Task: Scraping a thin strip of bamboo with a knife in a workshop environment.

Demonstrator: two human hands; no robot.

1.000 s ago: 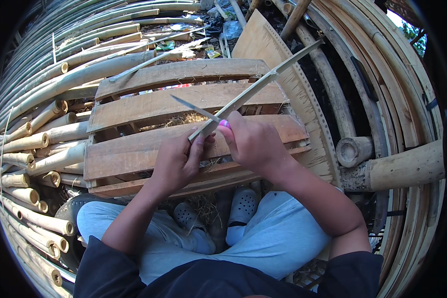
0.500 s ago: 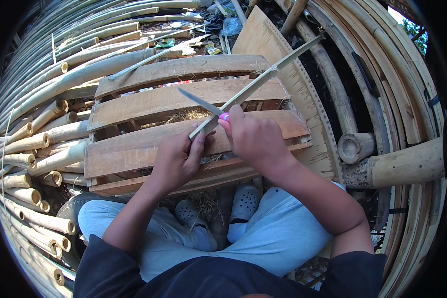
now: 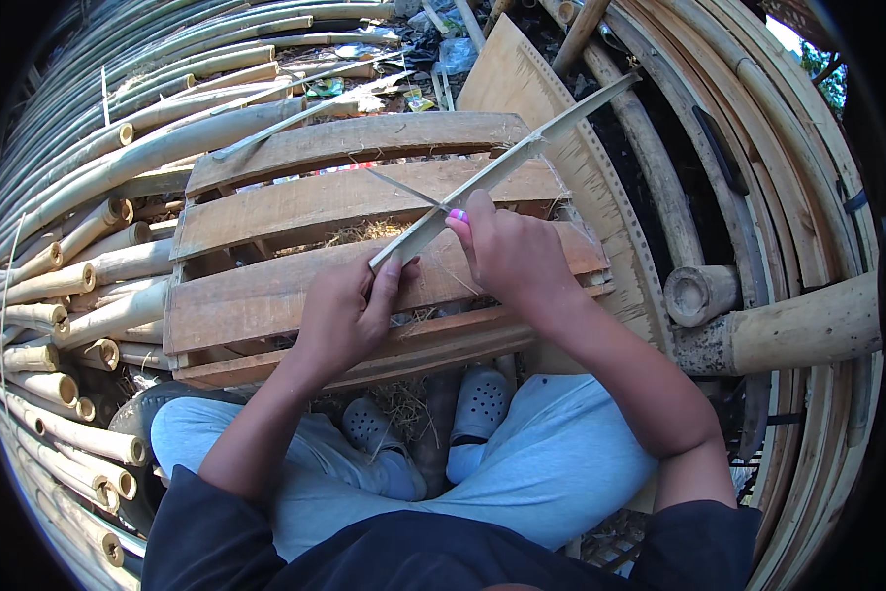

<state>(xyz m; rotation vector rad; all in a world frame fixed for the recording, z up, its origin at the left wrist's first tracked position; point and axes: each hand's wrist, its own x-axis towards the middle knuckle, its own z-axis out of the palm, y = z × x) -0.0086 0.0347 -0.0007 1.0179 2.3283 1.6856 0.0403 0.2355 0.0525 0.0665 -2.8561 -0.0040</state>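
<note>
Head view: bamboo strip (image 3: pixel 502 167) pinched between left hand (image 3: pixel 349 310) fingers

Packaging is limited to litter on the ground beyond the far edge of the wooden pallet (image 3: pixel 265 315). A crumpled green wrapper (image 3: pixel 323 87) lies near the far left corner. A small yellow-green wrapper (image 3: pixel 419 99) lies nearer the middle. Clear plastic bags (image 3: pixel 455 54) lie further back. No signs or screens.
</note>
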